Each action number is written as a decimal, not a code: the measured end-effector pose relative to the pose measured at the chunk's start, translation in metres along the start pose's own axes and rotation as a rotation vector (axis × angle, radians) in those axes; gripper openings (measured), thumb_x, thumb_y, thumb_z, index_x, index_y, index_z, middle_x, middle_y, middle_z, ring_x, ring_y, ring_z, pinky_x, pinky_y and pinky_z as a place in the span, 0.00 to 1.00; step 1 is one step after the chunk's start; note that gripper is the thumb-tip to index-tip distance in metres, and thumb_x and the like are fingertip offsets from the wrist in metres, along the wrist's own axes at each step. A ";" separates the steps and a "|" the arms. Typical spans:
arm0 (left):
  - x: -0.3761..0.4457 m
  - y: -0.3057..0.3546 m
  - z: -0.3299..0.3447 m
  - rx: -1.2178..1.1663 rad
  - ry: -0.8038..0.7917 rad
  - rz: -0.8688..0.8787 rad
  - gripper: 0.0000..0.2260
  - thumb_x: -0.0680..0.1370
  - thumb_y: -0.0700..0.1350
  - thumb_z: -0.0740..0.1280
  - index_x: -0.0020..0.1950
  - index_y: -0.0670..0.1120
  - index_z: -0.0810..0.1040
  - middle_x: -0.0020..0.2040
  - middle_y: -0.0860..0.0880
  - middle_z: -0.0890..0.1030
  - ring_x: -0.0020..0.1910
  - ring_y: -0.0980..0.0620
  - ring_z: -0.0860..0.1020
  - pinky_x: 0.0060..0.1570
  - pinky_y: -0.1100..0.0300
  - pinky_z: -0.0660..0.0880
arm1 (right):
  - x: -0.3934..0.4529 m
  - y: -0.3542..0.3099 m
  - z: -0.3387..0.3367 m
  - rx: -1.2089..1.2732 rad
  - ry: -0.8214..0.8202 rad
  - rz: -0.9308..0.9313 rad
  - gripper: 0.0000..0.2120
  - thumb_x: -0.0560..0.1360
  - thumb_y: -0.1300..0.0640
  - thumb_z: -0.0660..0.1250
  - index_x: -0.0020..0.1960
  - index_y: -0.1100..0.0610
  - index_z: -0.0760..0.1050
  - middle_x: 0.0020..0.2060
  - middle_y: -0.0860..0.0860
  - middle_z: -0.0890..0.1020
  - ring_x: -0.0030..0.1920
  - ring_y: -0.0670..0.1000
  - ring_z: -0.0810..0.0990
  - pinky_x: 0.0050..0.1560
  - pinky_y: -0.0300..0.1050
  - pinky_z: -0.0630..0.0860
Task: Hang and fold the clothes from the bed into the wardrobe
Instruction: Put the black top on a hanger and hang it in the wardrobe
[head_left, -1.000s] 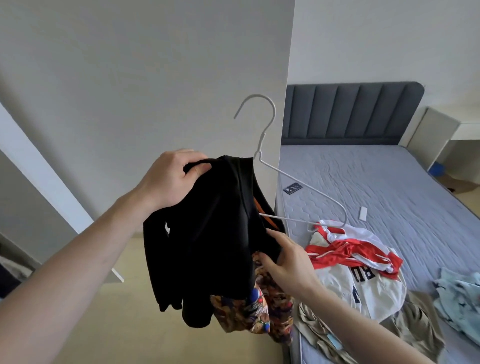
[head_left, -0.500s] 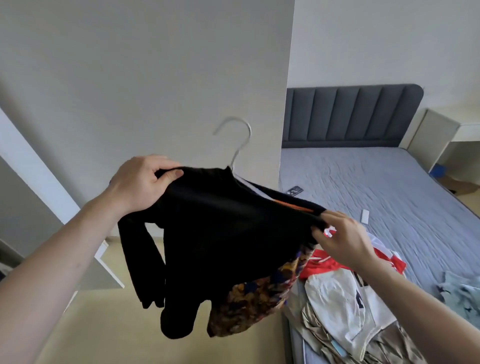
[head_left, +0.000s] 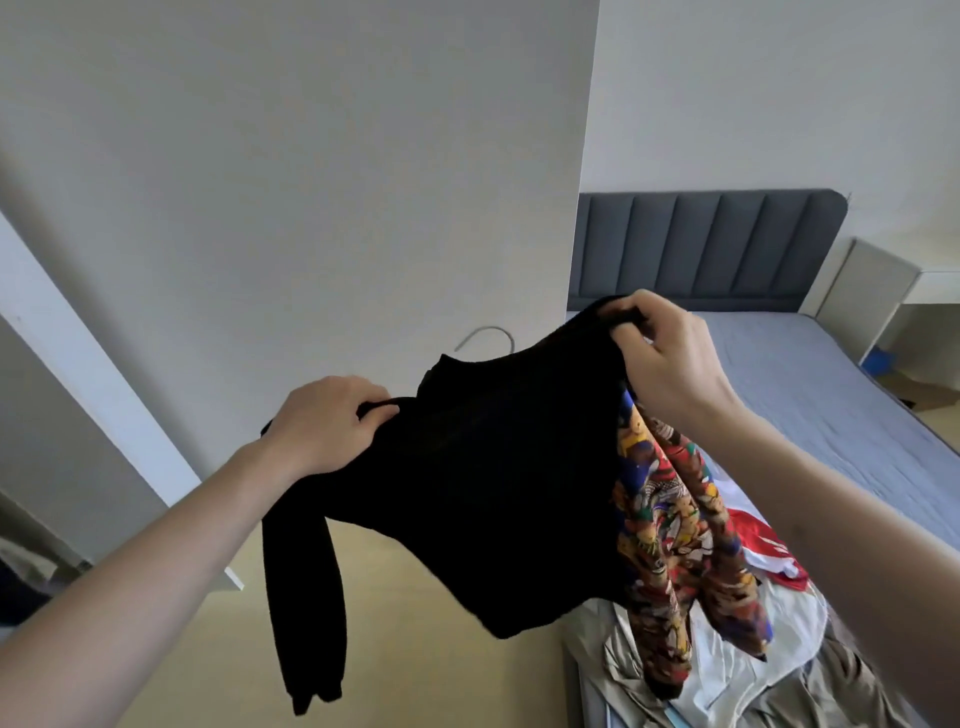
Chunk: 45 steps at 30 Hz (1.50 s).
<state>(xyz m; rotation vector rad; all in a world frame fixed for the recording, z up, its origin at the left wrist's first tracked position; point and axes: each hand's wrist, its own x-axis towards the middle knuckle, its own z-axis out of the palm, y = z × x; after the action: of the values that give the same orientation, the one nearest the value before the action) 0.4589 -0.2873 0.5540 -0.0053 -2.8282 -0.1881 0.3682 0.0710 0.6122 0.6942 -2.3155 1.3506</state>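
One black long-sleeved top (head_left: 483, 483) is held up in the air, to the left of the bed's near left corner, spread between two hands. Its left shoulder is gripped by the left hand (head_left: 327, 423), its right shoulder pinched by the right hand (head_left: 670, 364), held higher. One white hanger hook (head_left: 485, 335) shows above the collar. One patterned garment (head_left: 670, 551) hangs beneath the top's right side. One sleeve dangles freely over open floor (head_left: 415, 654). On the bed (head_left: 831, 415), one red-and-white jersey (head_left: 763, 545) and one beige garment (head_left: 623, 670) lie at the near edge; the far mattress is seen bare.
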 end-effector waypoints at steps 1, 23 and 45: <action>0.000 0.003 0.003 0.003 -0.015 0.013 0.13 0.80 0.61 0.58 0.45 0.58 0.78 0.39 0.59 0.77 0.42 0.54 0.76 0.37 0.57 0.68 | 0.005 -0.005 0.000 0.028 0.004 0.009 0.12 0.77 0.63 0.60 0.48 0.51 0.80 0.38 0.35 0.83 0.41 0.37 0.80 0.38 0.27 0.70; -0.012 0.015 0.010 -0.295 0.145 -0.240 0.09 0.78 0.58 0.65 0.43 0.57 0.80 0.36 0.61 0.80 0.38 0.62 0.77 0.35 0.61 0.68 | -0.070 0.016 0.050 -0.014 -0.475 -0.102 0.05 0.75 0.60 0.71 0.45 0.50 0.81 0.54 0.39 0.81 0.52 0.38 0.80 0.55 0.39 0.74; -0.030 0.020 0.012 -0.613 0.268 -0.436 0.17 0.73 0.64 0.68 0.36 0.51 0.81 0.26 0.56 0.74 0.28 0.57 0.73 0.33 0.59 0.67 | -0.065 0.003 0.067 0.058 -0.381 -0.308 0.19 0.74 0.55 0.70 0.63 0.45 0.74 0.58 0.39 0.78 0.52 0.44 0.83 0.51 0.43 0.80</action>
<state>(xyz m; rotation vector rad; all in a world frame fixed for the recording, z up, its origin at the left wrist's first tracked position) 0.4845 -0.2654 0.5357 0.4631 -2.3609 -1.0518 0.4146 0.0286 0.5432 1.3670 -2.3204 1.2296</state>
